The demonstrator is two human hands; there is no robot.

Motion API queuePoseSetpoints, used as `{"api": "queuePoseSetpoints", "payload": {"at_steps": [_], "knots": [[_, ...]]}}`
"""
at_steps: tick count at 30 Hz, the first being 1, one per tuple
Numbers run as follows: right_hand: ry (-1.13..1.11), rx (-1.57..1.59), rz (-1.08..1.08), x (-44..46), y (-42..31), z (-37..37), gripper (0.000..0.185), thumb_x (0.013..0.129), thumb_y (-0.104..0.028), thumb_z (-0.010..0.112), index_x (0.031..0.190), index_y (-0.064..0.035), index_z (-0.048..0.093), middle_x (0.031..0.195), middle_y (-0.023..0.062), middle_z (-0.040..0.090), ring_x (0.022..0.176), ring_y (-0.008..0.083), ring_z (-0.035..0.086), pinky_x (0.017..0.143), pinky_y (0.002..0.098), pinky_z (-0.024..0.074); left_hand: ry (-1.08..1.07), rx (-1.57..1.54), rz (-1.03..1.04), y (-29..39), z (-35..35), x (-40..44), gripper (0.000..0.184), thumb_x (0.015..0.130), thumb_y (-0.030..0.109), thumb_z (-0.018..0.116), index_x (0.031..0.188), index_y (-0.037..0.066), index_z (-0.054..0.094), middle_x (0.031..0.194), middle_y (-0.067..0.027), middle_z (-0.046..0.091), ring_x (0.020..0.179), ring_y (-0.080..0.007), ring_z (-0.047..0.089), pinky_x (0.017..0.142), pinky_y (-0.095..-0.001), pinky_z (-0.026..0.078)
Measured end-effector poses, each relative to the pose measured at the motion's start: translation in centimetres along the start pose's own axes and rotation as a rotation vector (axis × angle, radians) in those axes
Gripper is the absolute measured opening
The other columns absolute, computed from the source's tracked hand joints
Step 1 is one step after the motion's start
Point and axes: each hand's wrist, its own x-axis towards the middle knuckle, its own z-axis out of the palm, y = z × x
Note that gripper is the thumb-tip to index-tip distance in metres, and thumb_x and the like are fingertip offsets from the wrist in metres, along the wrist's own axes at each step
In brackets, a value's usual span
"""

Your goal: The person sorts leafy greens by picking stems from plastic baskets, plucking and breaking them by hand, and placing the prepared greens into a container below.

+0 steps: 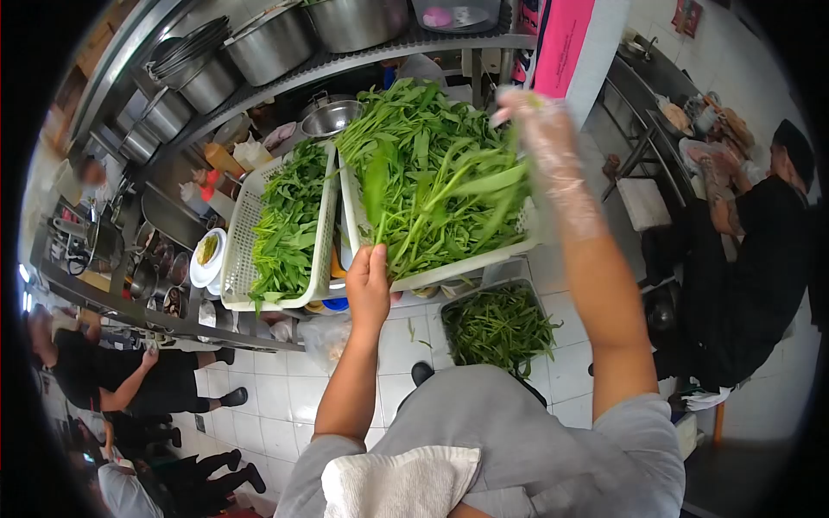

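My left hand (370, 281) is bare and pinches the lower end of a leafy green stem (376, 194), which looks like water spinach, at the front edge of a white plastic basket (471, 273). A heap of the same greens (423, 129) fills that basket and rises above its rim. My right hand (544, 129), in a clear plastic glove, is raised over the basket's right side. Motion smears its fingers, so whether they grip anything is unclear. Left of this basket stands a narrower white basket (231, 289) holding shorter leafy tops (289, 229).
On the floor before me stands a dark bin with cut greens (496, 328). Steel pots (268, 47) line the shelf above. A co-worker in black (751, 259) is at the right-hand counter; several people stand at left. A plastic bag (328, 341) hangs below the counter.
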Motion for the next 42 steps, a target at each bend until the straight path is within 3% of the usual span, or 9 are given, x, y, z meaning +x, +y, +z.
{"api": "queuePoseSetpoints", "payload": {"at_steps": [1, 11, 17, 21, 24, 33, 36, 41, 42], "knots": [[0.095, -0.109, -0.012, 0.4, -1.1, -1.7, 0.018, 0.089, -0.021, 0.062, 0.092, -0.0049, 0.07, 0.071, -0.0015, 0.066, 0.06, 0.0078, 0.055, 0.056, 0.0264, 0.0452, 0.024, -0.253, -0.231, 0.1, -0.2, -0.4, 0.025, 0.098, 0.022, 0.051, 0.079, 0.005, 0.053, 0.06, 0.002, 0.045, 0.043, -0.0057, 0.037, 0.036, -0.0219, 0.027], [0.205, -0.409, -0.491, -2.6, -1.7, -5.6, 0.018, 0.09, -0.027, 0.064, 0.092, -0.0091, 0.067, 0.068, 0.0043, 0.063, 0.059, 0.0144, 0.059, 0.053, 0.028, 0.0474, 0.055, -0.343, -0.334, -1.8, -2.3, -0.5, 0.026, 0.099, 0.026, 0.049, 0.077, 0.011, 0.049, 0.061, 0.0042, 0.045, 0.046, -0.0021, 0.033, 0.041, -0.0192, 0.023], [-0.399, -0.676, -0.868, -5.6, -0.2, -1.3, 0.012, 0.086, -0.021, 0.064, 0.086, -0.0092, 0.066, 0.08, 0.0074, 0.067, 0.067, 0.025, 0.063, 0.062, 0.038, 0.0498, 0.033, 0.087, 0.096, -2.3, -2.5, -2.0, 0.021, 0.097, 0.018, 0.052, 0.081, 0.005, 0.054, 0.065, 0.0043, 0.045, 0.053, -0.0031, 0.036, 0.047, -0.0202, 0.028], [-0.519, -0.714, -0.726, -6.3, 0.3, 0.7, 0.012, 0.083, -0.022, 0.065, 0.082, -0.0099, 0.064, 0.075, 0.0083, 0.065, 0.066, 0.0277, 0.062, 0.059, 0.0391, 0.049, -0.005, 0.155, 0.325, -1.4, -2.1, -2.8, 0.017, 0.097, 0.015, 0.053, 0.085, 0.003, 0.057, 0.068, 0.0051, 0.045, 0.054, -0.0021, 0.036, 0.046, -0.0189, 0.028], [-0.542, -0.711, -0.704, -7.6, 2.0, 2.1, 0.014, 0.079, -0.023, 0.065, 0.076, -0.0098, 0.063, 0.073, 0.0089, 0.063, 0.067, 0.0297, 0.062, 0.057, 0.0415, 0.0476, -0.005, 0.126, 0.209, -0.3, -2.0, -3.7, 0.014, 0.094, 0.01, 0.054, 0.086, 0.0, 0.059, 0.07, -0.0049, 0.061, 0.061, -0.01, 0.049, 0.058, -0.0246, 0.04], [-0.567, -0.627, -0.48, -10.1, 3.6, 1.1, 0.016, 0.073, -0.023, 0.067, 0.081, -0.0099, 0.066, 0.076, 0.009, 0.064, 0.073, 0.0302, 0.062, 0.065, 0.0422, 0.0492, -0.124, 0.251, 0.168, 0.4, -0.5, -5.0, 0.014, 0.084, 0.005, 0.067, 0.097, 0.0, 0.062, 0.081, -0.0093, 0.061, 0.069, -0.0194, 0.056, 0.064, -0.0287, 0.045], [-0.465, -0.582, -0.454, -10.4, 3.2, 0.6, 0.01, 0.072, -0.021, 0.065, 0.071, -0.0106, 0.066, 0.074, 0.0074, 0.064, 0.066, 0.0292, 0.062, 0.059, 0.0414, 0.0488, -0.224, 0.25, 0.212, 0.3, 0.5, -5.3, 0.016, 0.085, 0.005, 0.067, 0.1, 0.001, 0.062, 0.082, -0.0112, 0.061, 0.071, -0.0219, 0.058, 0.066, -0.0294, 0.046], [-0.096, -0.424, -0.447, -9.4, 4.9, -1.3, 0.013, 0.078, -0.02, 0.063, 0.085, -0.0131, 0.071, 0.075, 0.007, 0.065, 0.069, 0.0192, 0.061, 0.062, 0.034, 0.0493, -0.227, 0.173, 0.185, 2.7, 3.4, -5.3, 0.016, 0.085, 0.003, 0.065, 0.101, 0.002, 0.06, 0.082, -0.0115, 0.061, 0.071, -0.0231, 0.059, 0.064, -0.0295, 0.046], [-0.041, -0.209, -0.087, -8.5, 3.7, -2.8, 0.013, 0.081, -0.02, 0.062, 0.088, -0.0132, 0.07, 0.074, 0.0044, 0.064, 0.07, 0.0149, 0.058, 0.062, 0.0304, 0.0476, -0.288, 0.18, 0.202, 3.2, 3.9, -5.5, 0.015, 0.086, 0.003, 0.064, 0.101, 0.002, 0.06, 0.082, -0.0115, 0.06, 0.071, -0.0231, 0.059, 0.064, -0.0297, 0.046]]}}
